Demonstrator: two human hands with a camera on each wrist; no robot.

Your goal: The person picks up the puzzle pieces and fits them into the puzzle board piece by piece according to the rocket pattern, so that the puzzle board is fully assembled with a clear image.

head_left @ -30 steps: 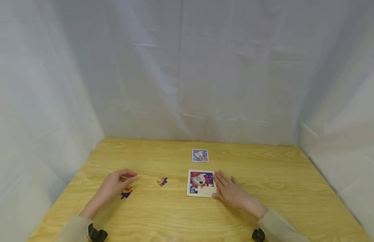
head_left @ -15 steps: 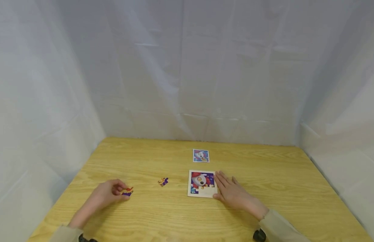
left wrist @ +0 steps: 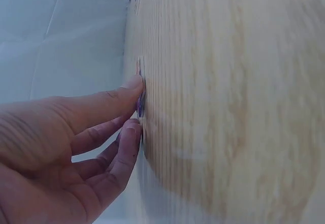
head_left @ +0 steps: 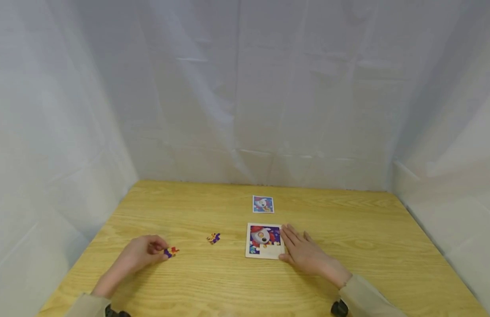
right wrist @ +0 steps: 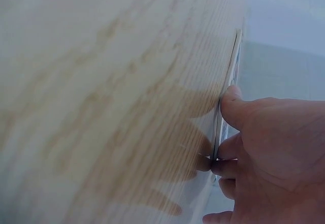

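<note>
Table (head_left: 229,281): matt light wood, visible grain. Backdrop (head_left: 245,88): white creased cloth. Puzzle board (head_left: 264,240): pale wood, printed.

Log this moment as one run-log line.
left hand: pinches puzzle piece on table | right hand: flat on puzzle board edge | loose piece between | reference card behind board

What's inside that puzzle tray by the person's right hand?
The puzzle tray holds a partly built rocket picture; its near strip is bare board, with pieces missing. The right hand lies on its right edge, hiding whatever sits beneath the fingers.
</note>
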